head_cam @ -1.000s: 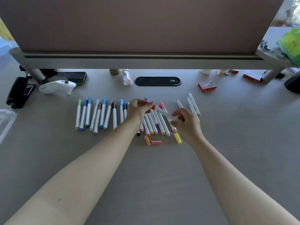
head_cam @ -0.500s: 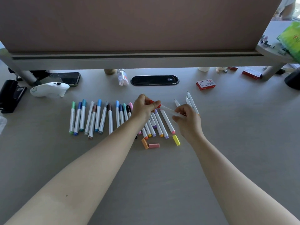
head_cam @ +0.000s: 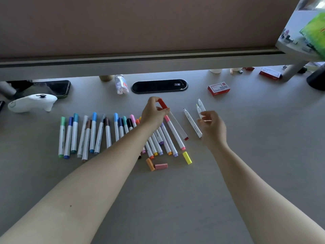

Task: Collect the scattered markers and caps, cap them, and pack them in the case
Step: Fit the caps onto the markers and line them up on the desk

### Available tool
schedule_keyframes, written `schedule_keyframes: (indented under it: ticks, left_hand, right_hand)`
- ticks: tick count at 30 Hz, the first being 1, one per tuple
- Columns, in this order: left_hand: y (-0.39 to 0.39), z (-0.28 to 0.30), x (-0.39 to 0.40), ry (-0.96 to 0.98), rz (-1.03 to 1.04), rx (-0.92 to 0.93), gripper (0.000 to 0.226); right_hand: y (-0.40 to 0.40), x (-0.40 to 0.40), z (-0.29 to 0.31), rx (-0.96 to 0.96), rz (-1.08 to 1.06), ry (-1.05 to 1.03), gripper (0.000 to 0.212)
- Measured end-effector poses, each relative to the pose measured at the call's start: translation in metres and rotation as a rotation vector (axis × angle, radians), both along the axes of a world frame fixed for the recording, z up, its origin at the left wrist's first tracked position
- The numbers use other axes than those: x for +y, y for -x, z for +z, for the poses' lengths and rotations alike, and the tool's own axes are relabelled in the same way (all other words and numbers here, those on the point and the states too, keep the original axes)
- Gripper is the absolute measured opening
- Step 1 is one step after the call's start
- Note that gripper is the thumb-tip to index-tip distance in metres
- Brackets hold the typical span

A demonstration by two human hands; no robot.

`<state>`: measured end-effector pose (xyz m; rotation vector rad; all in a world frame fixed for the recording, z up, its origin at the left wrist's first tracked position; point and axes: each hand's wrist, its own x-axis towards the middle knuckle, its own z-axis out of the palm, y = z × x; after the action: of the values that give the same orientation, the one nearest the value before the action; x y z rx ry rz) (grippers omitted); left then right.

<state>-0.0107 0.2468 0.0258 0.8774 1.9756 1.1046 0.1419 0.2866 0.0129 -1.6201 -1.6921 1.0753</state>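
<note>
Several capped markers lie in a row on the grey desk [head_cam: 175, 199], from a green marker [head_cam: 61, 136] at the left to a pink marker [head_cam: 174, 132]. My left hand [head_cam: 153, 113] pinches the red cap end of a red marker [head_cam: 177, 125], whose tail slants down to the right over the row. My right hand [head_cam: 212, 127] hovers with loosely curled fingers, holding nothing, beside three uncapped markers [head_cam: 192, 123]. In front of the row lie an orange cap [head_cam: 150, 164], a pink cap [head_cam: 161, 166] and a yellow cap [head_cam: 187, 157]. The case is out of view.
At the back left sit a white controller [head_cam: 33, 103] and a dark phone [head_cam: 52, 88]. A small bottle [head_cam: 121, 84], a black cable grommet [head_cam: 159, 86] and a red box [head_cam: 219, 89] stand behind the markers. A partition shelf [head_cam: 140, 66] overhangs the desk's back.
My right hand has let go of the red marker and drawn back to the right. My left hand now holds the marker alone by its cap, raised slightly.
</note>
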Motion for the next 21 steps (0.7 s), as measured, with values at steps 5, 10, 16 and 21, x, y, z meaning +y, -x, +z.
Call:
schedule_keyframes:
  ticks: [5, 10, 16, 21]
  left_hand:
    - [-0.002, -0.017, 0.017, 0.100, -0.142, 0.177, 0.046]
    - [-0.001, -0.034, 0.021, 0.176, -0.205, 0.392, 0.050]
    - [0.000, -0.044, 0.021, 0.180, -0.278, 0.603, 0.053]
    - [0.002, -0.042, 0.014, 0.107, -0.267, 0.567, 0.049]
  right_hand:
    - [0.000, 0.011, -0.014, -0.139, 0.081, -0.026, 0.029]
    - [0.005, 0.008, -0.026, -0.303, 0.179, -0.059, 0.040]
    - [0.010, 0.008, -0.029, -0.419, 0.227, -0.105, 0.042]
    - [0.009, 0.003, -0.022, -0.235, 0.185, -0.060, 0.043]
